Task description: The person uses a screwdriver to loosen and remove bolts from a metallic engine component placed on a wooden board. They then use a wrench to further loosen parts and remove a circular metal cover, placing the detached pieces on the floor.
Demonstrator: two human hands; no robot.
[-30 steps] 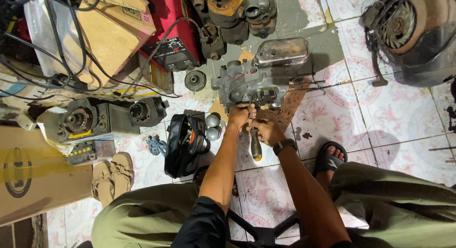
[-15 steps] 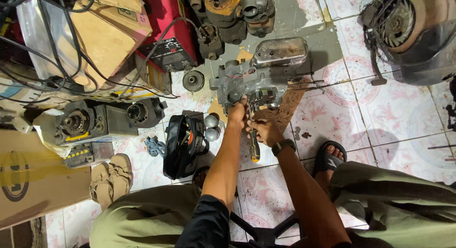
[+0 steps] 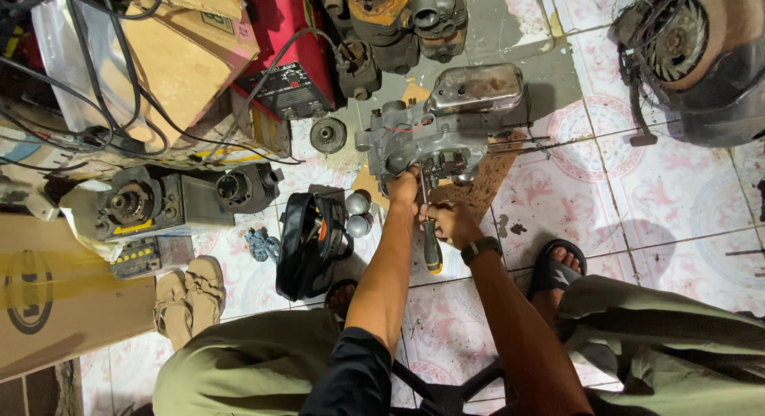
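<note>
A grey metal engine block (image 3: 446,129) with a rounded cover lies on the tiled floor in front of me. My left hand (image 3: 404,189) rests against its near side, fingers closed around a small part I cannot make out. My right hand (image 3: 452,222) grips a screwdriver with a black and yellow handle (image 3: 432,253); its shaft points up toward the engine.
A black tool bag (image 3: 309,245) and two shiny round caps (image 3: 358,213) lie left of my arms. Motors (image 3: 171,197), cardboard boxes (image 3: 56,296), a red machine (image 3: 287,45), cables and sandals (image 3: 189,292) crowd the left. Another engine (image 3: 693,53) sits at top right.
My left hand has moved up onto the engine's near side. My right hand with the screwdriver has shifted slightly, the tool now more upright toward the engine.
</note>
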